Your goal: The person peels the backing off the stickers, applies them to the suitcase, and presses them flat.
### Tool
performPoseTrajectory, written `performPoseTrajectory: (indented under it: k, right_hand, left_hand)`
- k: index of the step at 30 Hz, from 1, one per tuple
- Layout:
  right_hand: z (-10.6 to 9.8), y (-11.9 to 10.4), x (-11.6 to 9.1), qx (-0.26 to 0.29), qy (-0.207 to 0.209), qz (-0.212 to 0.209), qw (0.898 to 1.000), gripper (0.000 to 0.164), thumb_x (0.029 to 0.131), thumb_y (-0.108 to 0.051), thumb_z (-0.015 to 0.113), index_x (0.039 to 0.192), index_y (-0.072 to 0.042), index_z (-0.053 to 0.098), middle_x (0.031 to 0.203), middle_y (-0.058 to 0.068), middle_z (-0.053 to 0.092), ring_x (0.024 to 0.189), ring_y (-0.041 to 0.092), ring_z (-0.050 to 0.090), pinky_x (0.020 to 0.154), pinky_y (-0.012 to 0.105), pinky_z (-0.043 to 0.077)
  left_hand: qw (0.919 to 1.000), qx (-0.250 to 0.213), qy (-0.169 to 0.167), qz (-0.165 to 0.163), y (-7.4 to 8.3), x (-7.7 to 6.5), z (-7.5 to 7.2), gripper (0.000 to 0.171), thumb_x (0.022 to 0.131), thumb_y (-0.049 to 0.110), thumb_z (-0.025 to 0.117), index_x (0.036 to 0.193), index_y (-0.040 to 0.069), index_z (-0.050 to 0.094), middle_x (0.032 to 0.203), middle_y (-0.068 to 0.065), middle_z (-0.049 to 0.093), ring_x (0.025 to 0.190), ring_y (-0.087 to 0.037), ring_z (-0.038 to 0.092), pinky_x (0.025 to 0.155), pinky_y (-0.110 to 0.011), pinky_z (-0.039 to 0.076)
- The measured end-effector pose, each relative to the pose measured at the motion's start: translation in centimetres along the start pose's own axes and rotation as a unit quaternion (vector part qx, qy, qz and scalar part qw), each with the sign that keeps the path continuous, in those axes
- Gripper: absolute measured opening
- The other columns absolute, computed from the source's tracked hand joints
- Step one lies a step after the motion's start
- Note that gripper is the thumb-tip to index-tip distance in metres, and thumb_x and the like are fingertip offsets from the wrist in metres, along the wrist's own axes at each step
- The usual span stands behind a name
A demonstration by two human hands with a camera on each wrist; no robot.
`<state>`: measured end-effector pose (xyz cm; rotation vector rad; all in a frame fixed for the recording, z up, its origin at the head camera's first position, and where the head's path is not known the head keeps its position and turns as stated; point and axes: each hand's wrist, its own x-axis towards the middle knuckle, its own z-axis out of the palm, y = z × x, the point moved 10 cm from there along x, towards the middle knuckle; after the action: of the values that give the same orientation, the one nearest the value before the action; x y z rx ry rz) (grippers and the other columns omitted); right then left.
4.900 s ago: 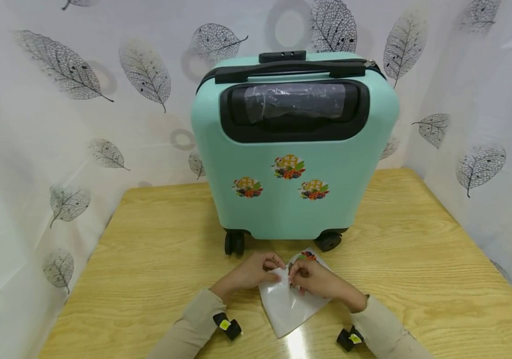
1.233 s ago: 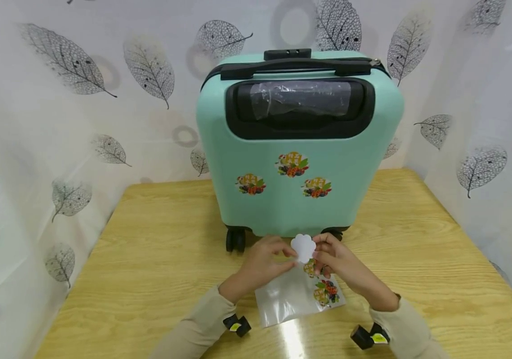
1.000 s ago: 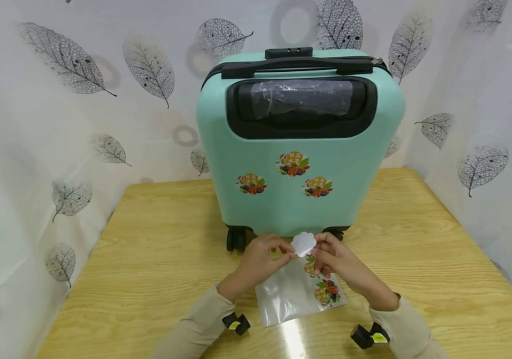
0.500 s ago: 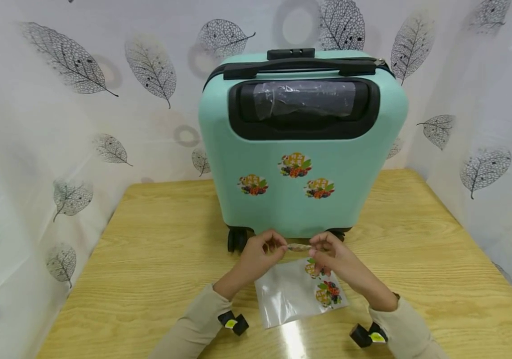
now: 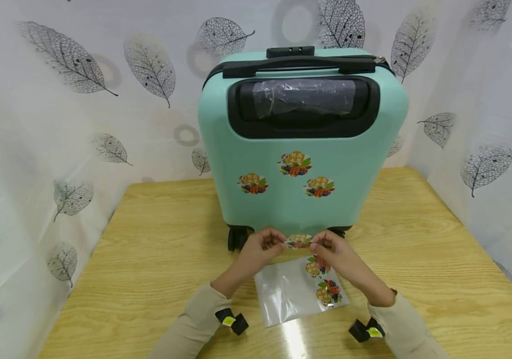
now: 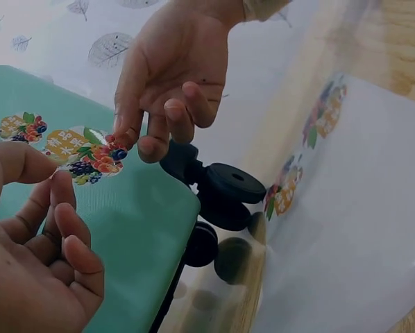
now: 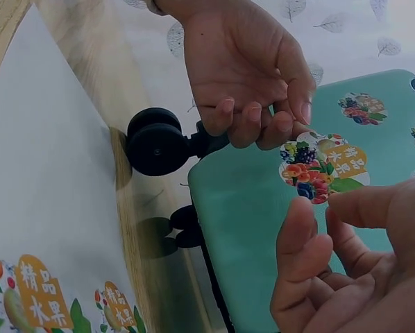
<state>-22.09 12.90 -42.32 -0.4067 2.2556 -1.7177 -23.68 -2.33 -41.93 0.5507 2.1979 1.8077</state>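
A fruit-printed sticker with a scalloped edge is stretched between both hands, low in front of the suitcase. My left hand pinches its left edge between thumb and forefinger. On the opposite edge, the thumb and forefinger of my right hand pinch it too. In the left wrist view the sticker shows its printed face. Below the hands, a sticker sheet lies on the table with two fruit stickers on its right side, one partly behind my right fingers.
The mint-green suitcase stands upright on black wheels and bears three fruit stickers, the topmost under the black handle recess. It stands on a wooden table. Behind hangs a white leaf-patterned curtain.
Earlier both hands worked at the sheet; then they held the sticker with its white back showing. It has since been turned over, so its printed face now shows. The suitcase stays put.
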Motion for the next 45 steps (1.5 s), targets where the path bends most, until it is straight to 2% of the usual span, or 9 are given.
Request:
performPoseTrajectory:
  k: [3,11,17,22,28,35,38,42,45]
  right_hand:
    - [0.0,-0.2,0.2,0.005,0.005,-0.002,1.000,0.025,0.101,-0.019,0.050,0.108,0.005,0.047,0.082,0.004,0.054,0.062,0.015,0.056,0.052,0.029,0.047]
    - [-0.1,-1.1,1.0,0.012,0.020,-0.002,1.000,0.022,0.101,-0.016,0.050,0.108,0.005,0.049,0.082,0.006,0.054,0.060,0.016,0.055,0.052,0.030,0.047]
    - [-0.2,-2.6,1.3,0.006,0.033,-0.029,0.999,0.020,0.100,-0.010,0.047,0.107,0.009,0.048,0.084,0.003,0.056,0.062,0.015,0.056,0.054,0.029,0.048]
    - [-0.4,-3.6,1.6,0.011,0.050,-0.050,0.997,0.022,0.102,-0.016,0.046,0.110,0.005,0.047,0.083,-0.002,0.059,0.060,0.016,0.057,0.051,0.025,0.046]
    - [0.0,-4.2,1.9,0.048,0.042,-0.052,0.997,0.028,0.103,-0.020,0.046,0.118,0.004,0.046,0.086,-0.006,0.060,0.060,0.012,0.057,0.049,0.023,0.043]
    - [0.0,-4.3,1.9,0.045,0.043,-0.034,0.997,0.029,0.103,-0.020,0.045,0.122,0.002,0.047,0.087,-0.005,0.060,0.061,0.014,0.058,0.051,0.023,0.046]
    - [0.0,-4.5,2.0,0.039,0.049,-0.028,0.998,0.030,0.103,-0.018,0.046,0.124,0.002,0.047,0.089,0.001,0.060,0.061,0.011,0.058,0.051,0.024,0.048]
    - [-0.2,-4.8,2.1,0.041,0.053,-0.031,0.997,0.031,0.102,-0.015,0.046,0.125,0.005,0.046,0.090,0.007,0.060,0.060,0.008,0.057,0.050,0.023,0.047]
    - [-0.2,-5.0,2.2,0.046,0.051,-0.037,0.997,0.031,0.101,-0.012,0.045,0.126,0.007,0.044,0.089,0.006,0.060,0.060,0.008,0.057,0.049,0.021,0.044]
  left_hand:
    - [0.9999,-0.013,-0.002,-0.007,-0.2,0.0,-0.2,0.019,0.095,0.010,0.057,0.109,-0.001,0.062,0.103,-0.030,0.062,0.081,-0.014,0.060,0.069,-0.031,0.050]
    - [0.9989,-0.044,-0.001,-0.015,-0.1,0.0,-0.9,0.025,0.094,0.007,0.049,0.115,0.000,0.060,0.102,-0.029,0.061,0.078,-0.010,0.057,0.071,-0.029,0.050]
    - [0.9991,-0.043,0.007,-0.004,1.1,-0.2,-1.7,0.028,0.095,0.008,0.049,0.120,0.000,0.059,0.093,-0.016,0.063,0.075,-0.010,0.056,0.068,-0.024,0.049]
    - [0.9982,-0.059,0.010,0.001,1.9,-0.3,-2.4,0.032,0.098,0.008,0.049,0.127,0.000,0.057,0.090,-0.007,0.063,0.081,-0.013,0.059,0.070,-0.020,0.048]
    - [0.9961,-0.086,0.010,0.012,2.5,-0.3,-3.0,0.037,0.098,0.006,0.048,0.134,-0.003,0.052,0.086,0.005,0.060,0.079,-0.005,0.059,0.068,-0.018,0.048]
    - [0.9949,-0.100,0.009,0.013,2.7,-0.2,-3.3,0.039,0.097,0.004,0.048,0.135,-0.005,0.050,0.085,0.006,0.059,0.076,-0.004,0.057,0.065,-0.017,0.047]
    - [0.9947,-0.101,0.007,0.016,3.0,-0.1,-3.3,0.040,0.097,0.004,0.047,0.136,-0.003,0.050,0.086,0.004,0.059,0.076,-0.004,0.057,0.065,-0.017,0.046]
    - [0.9957,-0.089,0.005,0.026,3.5,0.2,-3.4,0.041,0.096,0.004,0.046,0.137,-0.003,0.049,0.087,0.003,0.058,0.077,-0.005,0.056,0.065,-0.018,0.047]
    - [0.9964,-0.079,0.006,0.032,3.9,0.4,-3.5,0.042,0.096,0.004,0.046,0.137,-0.003,0.048,0.087,0.002,0.058,0.077,-0.006,0.056,0.065,-0.018,0.047]
